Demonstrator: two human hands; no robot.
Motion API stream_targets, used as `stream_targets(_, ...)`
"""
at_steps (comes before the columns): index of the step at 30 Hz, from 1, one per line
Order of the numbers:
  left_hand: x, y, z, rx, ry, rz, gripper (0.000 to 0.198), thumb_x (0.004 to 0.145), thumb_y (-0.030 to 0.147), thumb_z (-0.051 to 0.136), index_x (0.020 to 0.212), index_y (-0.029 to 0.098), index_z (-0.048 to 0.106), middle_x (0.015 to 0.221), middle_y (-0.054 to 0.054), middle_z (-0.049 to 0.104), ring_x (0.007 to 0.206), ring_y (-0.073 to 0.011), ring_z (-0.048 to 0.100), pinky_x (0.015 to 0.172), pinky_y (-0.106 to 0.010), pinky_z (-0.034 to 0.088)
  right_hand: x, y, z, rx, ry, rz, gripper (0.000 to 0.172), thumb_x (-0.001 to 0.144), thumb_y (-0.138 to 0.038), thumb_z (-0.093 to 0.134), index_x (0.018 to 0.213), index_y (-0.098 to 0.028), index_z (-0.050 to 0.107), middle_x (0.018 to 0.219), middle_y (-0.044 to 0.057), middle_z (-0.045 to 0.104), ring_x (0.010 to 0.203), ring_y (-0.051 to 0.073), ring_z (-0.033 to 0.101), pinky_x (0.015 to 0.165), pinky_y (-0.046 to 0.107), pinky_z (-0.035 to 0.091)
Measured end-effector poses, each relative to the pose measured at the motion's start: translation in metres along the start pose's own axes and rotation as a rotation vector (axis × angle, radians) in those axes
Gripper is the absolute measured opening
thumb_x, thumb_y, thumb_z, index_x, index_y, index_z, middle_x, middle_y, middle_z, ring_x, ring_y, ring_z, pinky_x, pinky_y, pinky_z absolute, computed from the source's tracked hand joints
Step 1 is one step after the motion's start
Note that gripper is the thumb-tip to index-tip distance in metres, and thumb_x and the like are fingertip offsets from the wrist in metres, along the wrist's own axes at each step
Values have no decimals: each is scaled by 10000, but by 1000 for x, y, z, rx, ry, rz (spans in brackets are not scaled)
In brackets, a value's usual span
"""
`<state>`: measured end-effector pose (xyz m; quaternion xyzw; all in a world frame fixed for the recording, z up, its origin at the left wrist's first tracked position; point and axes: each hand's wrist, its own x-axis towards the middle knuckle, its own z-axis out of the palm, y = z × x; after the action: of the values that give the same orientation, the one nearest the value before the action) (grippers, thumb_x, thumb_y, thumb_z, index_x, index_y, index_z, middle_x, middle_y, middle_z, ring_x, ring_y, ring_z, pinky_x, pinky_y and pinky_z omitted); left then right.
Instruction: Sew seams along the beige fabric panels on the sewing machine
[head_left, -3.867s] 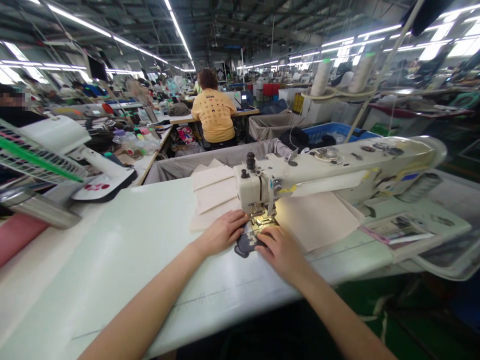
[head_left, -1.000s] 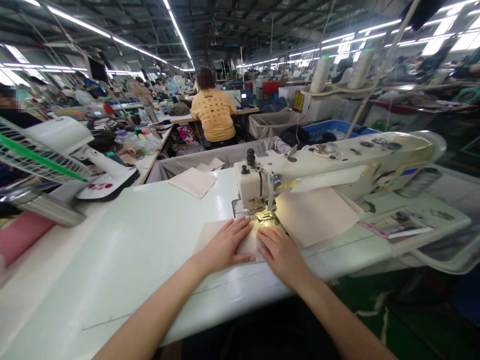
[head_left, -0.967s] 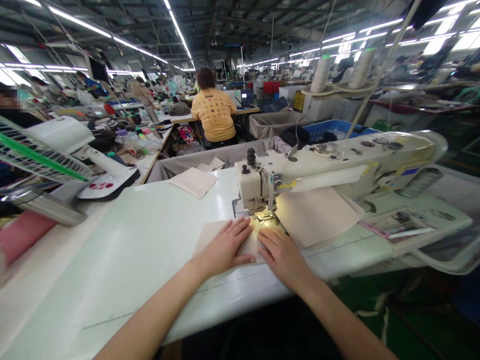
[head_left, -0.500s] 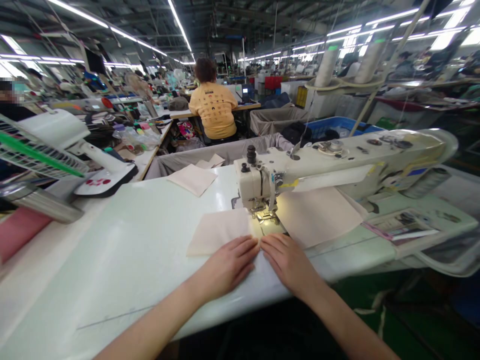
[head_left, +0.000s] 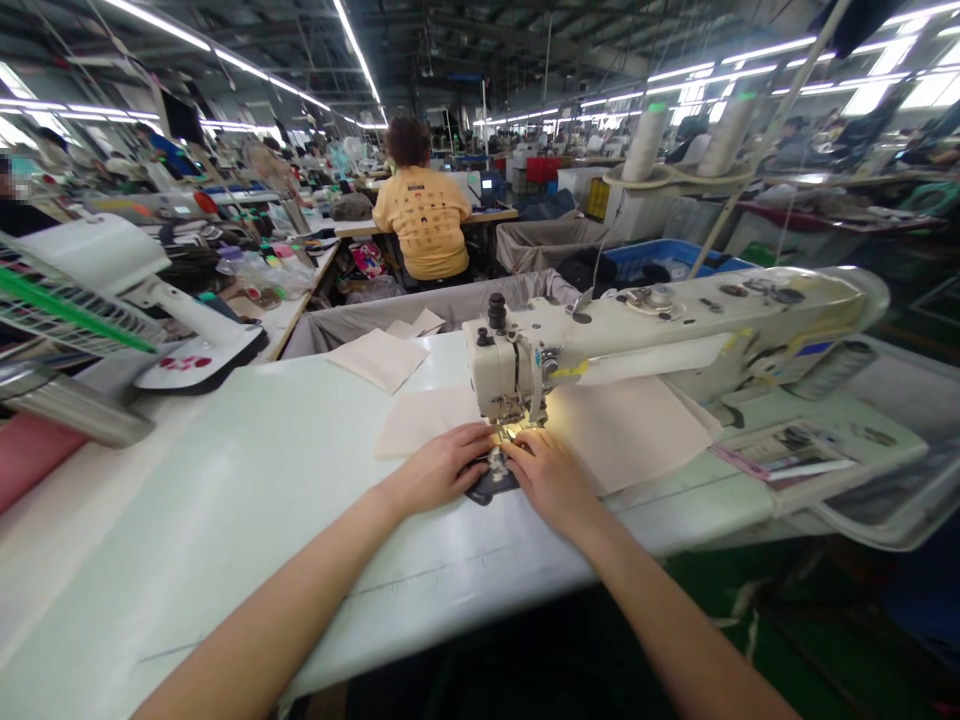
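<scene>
A pale beige fabric piece [head_left: 420,415] lies flat on the sewing table, its right edge running under the needle area of a sewing machine [head_left: 495,360]. My left hand [head_left: 442,465] pinches the near right edge of this fabric, fingers close together and thumb tucked beside the needle area. Just right of it, my right hand [head_left: 551,480] is closed at the same edge, its fingertips right in front of the lit presser foot. The fingertips hide the fabric edge between them. Nearer to me, a dark metal plate [head_left: 491,485] shows between the hands.
A larger beige panel [head_left: 637,435] lies under the machine arm. Several beige pieces [head_left: 379,358] rest at the table's far edge. A fan [head_left: 199,360] and a steel flask [head_left: 82,405] stand left. A tray [head_left: 787,455] of small tools sits right. A co-worker [head_left: 427,220] sits ahead.
Both hands have moved forward towards the needle, and the fabric piece has slid away from me with them. The dark metal plate in front of the needle has come into view.
</scene>
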<state>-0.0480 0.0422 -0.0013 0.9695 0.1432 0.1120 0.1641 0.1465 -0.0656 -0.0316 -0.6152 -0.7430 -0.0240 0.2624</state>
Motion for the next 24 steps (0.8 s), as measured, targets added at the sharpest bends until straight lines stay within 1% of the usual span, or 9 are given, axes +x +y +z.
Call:
stream_targets(4,4,-6,-3,-5,28,-10,392,1019,276,440,1380,182,559,1408,-134,553,1318,-254,520,1150,-415,417,-8,0,6,47,46,-11,229,947,-183,591,1159,-204,674,1109,116,660,1053,280,605,910,458,540)
stream_targets(10,2,-5,-1,-18,39,-6,424,1016,261,436,1431,214,510,1419,-113,547,1341,-241,499,1162,-417,401,-20,0,11,106,112,-28,258,964,-191,545,1191,-196,666,1160,131,661,1092,287,619,942,497,551)
stream_targets(15,0,-3,0,-11,38,-25,415,1016,249,431,1417,198,523,1440,-119,531,1359,-242,482,1175,-409,385,-19,0,12,129,106,-22,243,967,-182,538,1171,-182,670,1155,128,670,1075,282,628,943,496,558)
stream_targets(19,-2,-6,6,24,36,-42,410,1023,267,421,1415,203,523,1469,-119,514,1369,-236,477,1176,-403,377,-20,-4,9,160,146,-34,193,982,-203,532,1093,-178,687,1099,117,682,1034,267,639,925,475,568)
stream_targets(21,-4,-9,12,88,52,-114,438,1026,331,433,1438,191,490,1495,-136,492,1405,-259,440,1189,-452,345,-24,-8,8,181,177,-36,188,990,-219,524,1073,-188,690,1092,110,682,1035,260,639,930,472,567)
stream_targets(24,-5,-16,23,213,90,-310,634,1003,507,457,1502,124,378,1562,-213,385,1479,-337,314,1187,-564,278,-34,-13,7,222,227,-26,188,988,-231,527,1077,-198,690,1105,111,680,1063,262,635,948,482,563)
